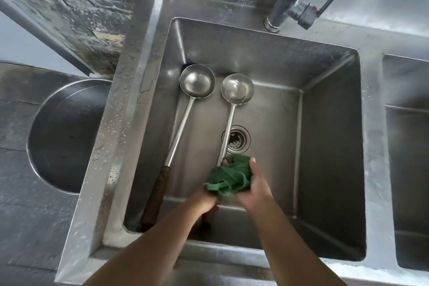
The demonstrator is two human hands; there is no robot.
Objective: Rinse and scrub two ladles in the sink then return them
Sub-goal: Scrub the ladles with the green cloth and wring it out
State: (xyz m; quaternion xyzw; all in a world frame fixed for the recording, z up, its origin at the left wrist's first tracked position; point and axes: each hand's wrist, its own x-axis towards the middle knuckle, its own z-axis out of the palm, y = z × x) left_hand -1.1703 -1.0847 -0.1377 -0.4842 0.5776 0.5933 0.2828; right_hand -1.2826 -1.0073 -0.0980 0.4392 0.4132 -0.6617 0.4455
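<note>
Two steel ladles with dark wooden handles lie in the steel sink, bowls facing up toward the back. The left ladle rests along the sink's left wall, untouched. The right ladle crosses the drain. My left hand grips the right ladle's wooden handle. My right hand holds a crumpled green scrub cloth wrapped around that ladle's shaft just above the handle.
The tap stands at the sink's back right with no water running. A second basin lies to the right. A large round steel pot sits in the dark counter on the left. Water drops cover the sink's left rim.
</note>
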